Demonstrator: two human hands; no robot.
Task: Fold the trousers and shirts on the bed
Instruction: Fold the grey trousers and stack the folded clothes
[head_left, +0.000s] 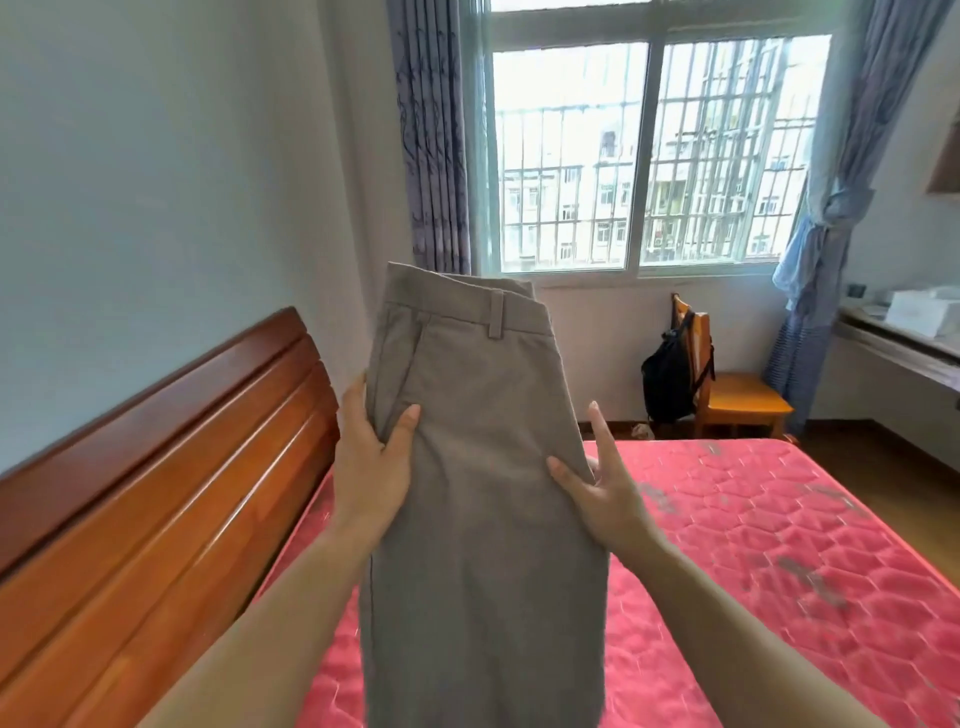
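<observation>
Grey-brown trousers (483, 467) hang upright in front of me above the bed, waistband and belt loop on top, legs running down out of view. My left hand (371, 467) grips their left edge by the pocket, thumb on the front. My right hand (602, 491) grips the right edge, thumb on the front and fingers behind the cloth. No shirts are in view.
A red quilted mattress (753, 545) lies below, with a wooden headboard (156, 493) on the left. A wooden chair (737, 400) with a black backpack (667, 379) stands under the window. A desk (893, 343) with white boxes is at the right wall.
</observation>
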